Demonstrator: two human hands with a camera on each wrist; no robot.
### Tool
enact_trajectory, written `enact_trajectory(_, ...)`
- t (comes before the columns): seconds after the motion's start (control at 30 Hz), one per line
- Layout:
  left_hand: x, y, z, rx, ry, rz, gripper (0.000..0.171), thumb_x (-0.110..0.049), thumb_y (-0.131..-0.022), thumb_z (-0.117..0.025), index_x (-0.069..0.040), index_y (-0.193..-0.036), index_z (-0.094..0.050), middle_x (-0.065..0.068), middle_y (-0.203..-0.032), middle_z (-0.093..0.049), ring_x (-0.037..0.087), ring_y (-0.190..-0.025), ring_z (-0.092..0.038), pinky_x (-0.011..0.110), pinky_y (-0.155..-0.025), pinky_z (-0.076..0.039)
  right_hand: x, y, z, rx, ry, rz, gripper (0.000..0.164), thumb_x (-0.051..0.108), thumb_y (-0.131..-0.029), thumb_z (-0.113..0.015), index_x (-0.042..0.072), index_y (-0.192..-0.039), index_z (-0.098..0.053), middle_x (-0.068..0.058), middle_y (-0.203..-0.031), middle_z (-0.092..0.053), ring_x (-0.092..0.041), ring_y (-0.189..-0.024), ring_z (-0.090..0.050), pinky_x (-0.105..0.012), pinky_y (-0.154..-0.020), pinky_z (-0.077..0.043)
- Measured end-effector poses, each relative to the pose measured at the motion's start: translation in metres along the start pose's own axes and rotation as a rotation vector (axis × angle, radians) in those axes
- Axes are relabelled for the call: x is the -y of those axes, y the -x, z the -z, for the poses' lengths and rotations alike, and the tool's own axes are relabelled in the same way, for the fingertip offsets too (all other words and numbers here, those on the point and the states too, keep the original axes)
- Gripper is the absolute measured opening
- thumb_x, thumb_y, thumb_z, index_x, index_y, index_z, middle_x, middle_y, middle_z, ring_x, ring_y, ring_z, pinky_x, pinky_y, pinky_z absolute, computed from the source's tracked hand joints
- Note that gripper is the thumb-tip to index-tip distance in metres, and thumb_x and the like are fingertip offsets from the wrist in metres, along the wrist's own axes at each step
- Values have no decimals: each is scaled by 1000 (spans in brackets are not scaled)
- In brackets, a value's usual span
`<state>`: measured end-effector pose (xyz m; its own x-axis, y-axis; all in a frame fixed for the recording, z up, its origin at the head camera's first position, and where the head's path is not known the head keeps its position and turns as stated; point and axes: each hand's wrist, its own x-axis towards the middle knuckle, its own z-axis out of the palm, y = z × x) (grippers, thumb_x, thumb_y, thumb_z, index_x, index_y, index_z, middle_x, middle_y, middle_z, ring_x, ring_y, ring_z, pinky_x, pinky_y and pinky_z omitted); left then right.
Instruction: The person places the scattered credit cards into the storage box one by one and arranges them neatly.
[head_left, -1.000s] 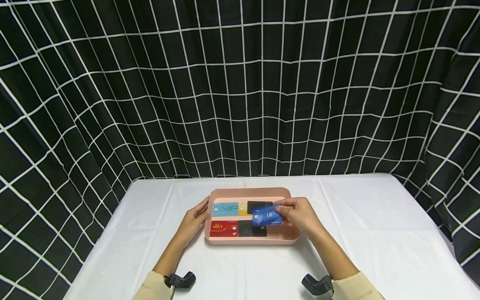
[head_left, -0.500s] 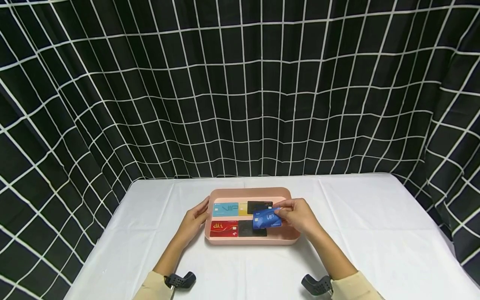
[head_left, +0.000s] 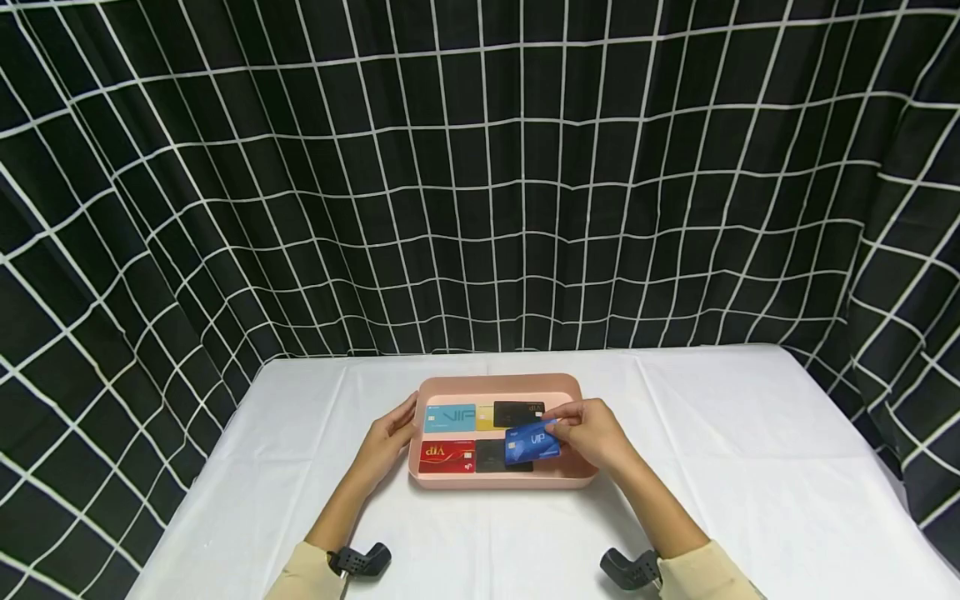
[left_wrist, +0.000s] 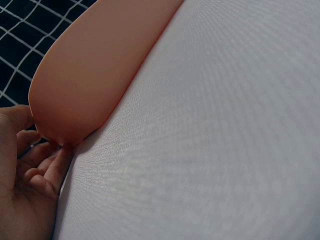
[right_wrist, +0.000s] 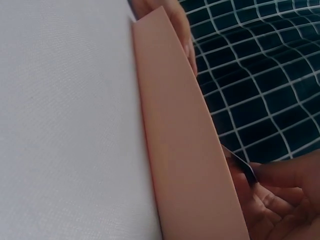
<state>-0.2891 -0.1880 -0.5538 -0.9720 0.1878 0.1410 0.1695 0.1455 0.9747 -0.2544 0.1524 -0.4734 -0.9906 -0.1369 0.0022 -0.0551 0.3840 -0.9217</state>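
Observation:
My right hand pinches a blue VIP bank card by its right end, thumb on top. The card is slightly tilted in the head view and covers part of a dark grey card. These are over a shallow pink tray. My left hand holds the tray's left end; in the left wrist view, its curled fingers touch the corner. Also in the tray lie a light blue card, a yellow card partly under a black card, and a red card.
A white cloth covers the table under the tray. Behind and at both sides hangs a black curtain with a white grid. Black wrist devices are strapped on both forearms.
My right hand has brought the blue card slightly lower and nearer to me, further over the dark grey card. The left hand and the tray have stayed put.

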Motion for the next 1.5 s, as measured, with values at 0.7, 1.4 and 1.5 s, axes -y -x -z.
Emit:
enact_trajectory(0.7, 7, 7, -5, -15, -10, 25, 53, -6, -103, -53, -6, -155, -41, 12, -158, -41, 29, -145, -40, 34, -112, -43, -15, 1, -7, 24, 82, 11, 14, -4, -90, -69, -11, -102, -73, -16, -80, -75, -15, -67, -68, -27, -56, -61)
enact_trajectory(1.4, 2, -1, -2, -13, -31, 11, 54, -7, -103, -53, -7, -155, -40, 11, -158, -41, 28, -144, -41, 35, -112, -44, -6, 0, -8, -48, 173, -38, 18, 9, -93, -70, -5, -102, -74, -4, -68, -66, -12, -54, -58, -20, -46, -48)
enact_trajectory(1.5, 2, -1, -1, -10, -33, 3, 54, -8, -103, -54, -7, -155, -40, 11, -158, -41, 29, -144, -41, 36, -112, -43, -6, 0, -8, -45, 173, -50, 19, 10, -93, -69, -6, -103, -72, -6, -71, -67, -14, -52, -60, -19, -44, -50)
